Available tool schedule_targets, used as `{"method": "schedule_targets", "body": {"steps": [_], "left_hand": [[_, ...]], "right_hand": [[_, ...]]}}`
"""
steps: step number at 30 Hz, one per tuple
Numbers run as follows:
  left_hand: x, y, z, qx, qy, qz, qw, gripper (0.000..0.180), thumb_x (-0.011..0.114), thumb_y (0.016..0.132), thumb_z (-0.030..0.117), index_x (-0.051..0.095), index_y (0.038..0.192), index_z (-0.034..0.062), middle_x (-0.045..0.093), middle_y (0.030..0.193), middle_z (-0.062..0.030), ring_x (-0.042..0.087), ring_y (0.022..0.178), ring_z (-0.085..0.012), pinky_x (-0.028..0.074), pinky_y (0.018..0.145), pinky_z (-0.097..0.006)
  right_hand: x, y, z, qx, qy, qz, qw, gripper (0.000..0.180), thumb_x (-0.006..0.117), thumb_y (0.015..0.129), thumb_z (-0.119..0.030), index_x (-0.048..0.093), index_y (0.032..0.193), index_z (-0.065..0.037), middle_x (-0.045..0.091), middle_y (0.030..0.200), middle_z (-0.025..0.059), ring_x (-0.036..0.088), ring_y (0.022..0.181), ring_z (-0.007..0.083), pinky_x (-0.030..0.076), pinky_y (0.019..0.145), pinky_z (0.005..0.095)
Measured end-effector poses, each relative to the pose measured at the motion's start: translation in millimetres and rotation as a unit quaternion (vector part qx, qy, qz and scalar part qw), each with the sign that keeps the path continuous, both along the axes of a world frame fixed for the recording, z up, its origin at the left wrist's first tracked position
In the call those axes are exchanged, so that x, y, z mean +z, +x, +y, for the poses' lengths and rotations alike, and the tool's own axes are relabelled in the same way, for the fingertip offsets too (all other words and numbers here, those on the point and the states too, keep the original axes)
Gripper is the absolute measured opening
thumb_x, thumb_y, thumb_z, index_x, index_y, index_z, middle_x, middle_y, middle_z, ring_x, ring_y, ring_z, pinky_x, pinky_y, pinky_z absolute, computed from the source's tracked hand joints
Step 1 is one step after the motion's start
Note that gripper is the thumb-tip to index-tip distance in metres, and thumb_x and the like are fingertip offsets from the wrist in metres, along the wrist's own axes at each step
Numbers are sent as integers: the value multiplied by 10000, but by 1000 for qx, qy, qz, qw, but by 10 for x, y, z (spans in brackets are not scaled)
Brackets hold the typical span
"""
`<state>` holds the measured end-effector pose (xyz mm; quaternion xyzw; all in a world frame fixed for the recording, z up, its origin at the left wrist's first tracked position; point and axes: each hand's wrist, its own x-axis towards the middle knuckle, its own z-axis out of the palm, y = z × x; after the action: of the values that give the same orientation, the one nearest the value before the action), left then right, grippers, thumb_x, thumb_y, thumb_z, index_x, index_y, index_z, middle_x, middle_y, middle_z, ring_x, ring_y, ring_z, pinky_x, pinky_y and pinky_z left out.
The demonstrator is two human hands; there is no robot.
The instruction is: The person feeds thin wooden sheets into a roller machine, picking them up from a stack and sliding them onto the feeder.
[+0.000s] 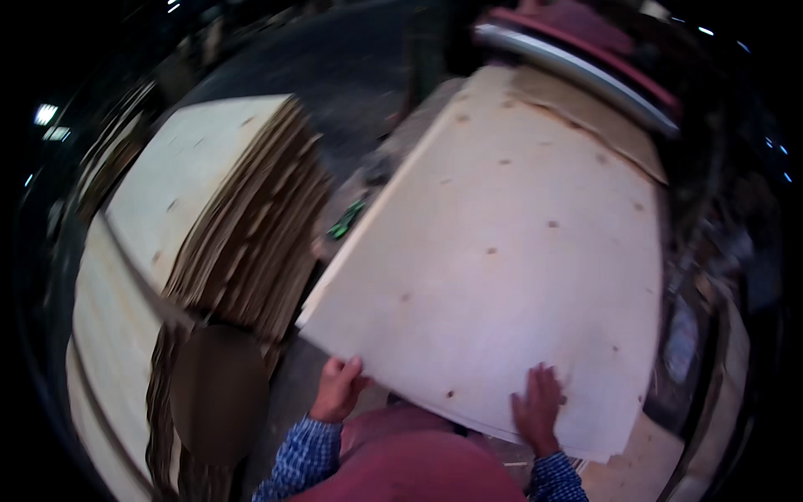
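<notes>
Veneer sheet [510, 251]: thin, pale wood, smooth matte face, scattered small dark knots, near edge slightly ragged. Lies centre-right, far end at metal roller [577, 67] under red machine part.

Left hand [339, 389]: fingers curled over sheet's near-left edge, gripping it.

Right hand [538, 408]: flat on sheet's top face near lower edge, fingers spread, pressing, not clasping.

Left of sheet: tall veneer stack [226, 192], layered wavy edges, brown in shadow. Lower veneer pile [109, 335] beside it. Sleeves blue checked, garment dark red.
</notes>
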<state>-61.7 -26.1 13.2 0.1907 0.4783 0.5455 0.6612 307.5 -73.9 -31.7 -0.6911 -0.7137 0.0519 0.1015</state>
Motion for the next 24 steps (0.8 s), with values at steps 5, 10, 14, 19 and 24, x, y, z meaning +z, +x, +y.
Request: {"method": "schedule_targets", "body": {"steps": [5,10,14,19,24], "left_hand": [[-56,100,219,-181,-8,-30,983,507,555,902,116,334,1353,48,557,1185,-145,628,973,-274,579,665,-348],[582,313,403,-233,80,-135,960,487,565,895,90,350,1331,62,555,1162,-145,642,920,-277,594,659,-371],[94,240,350,-225,-23,-119,967,542,588,862,106,335,1339,58,548,1162,-153,626,943,-272,576,614,-356],[340,-7,60,-237,-10,-89,967,713,618,818,106,224,1413,72,495,1243,-152,611,977,-280,579,584,-333],[276,83,582,-194,-50,-91,975,497,550,889,115,359,1339,30,559,1158,-162,639,894,-271,580,589,-352]], "right_hand": [[480,-339,-247,50,-13,102,993,676,674,755,-366,465,1305,-34,425,1372,207,379,1280,409,297,1016,545],[937,-225,-286,-58,70,99,991,722,646,632,-111,455,1324,-42,436,1367,196,421,1258,380,325,1022,496],[541,-213,-359,-88,57,79,991,728,615,622,-52,448,1330,-49,441,1354,206,404,1262,402,319,1030,502],[893,-397,-669,-74,18,40,996,726,608,599,-32,459,1310,-31,452,1340,208,406,1236,437,335,990,533],[1142,-388,-196,-88,55,45,994,651,573,620,-18,504,1267,-23,483,1309,206,444,1192,445,339,970,554]]}}
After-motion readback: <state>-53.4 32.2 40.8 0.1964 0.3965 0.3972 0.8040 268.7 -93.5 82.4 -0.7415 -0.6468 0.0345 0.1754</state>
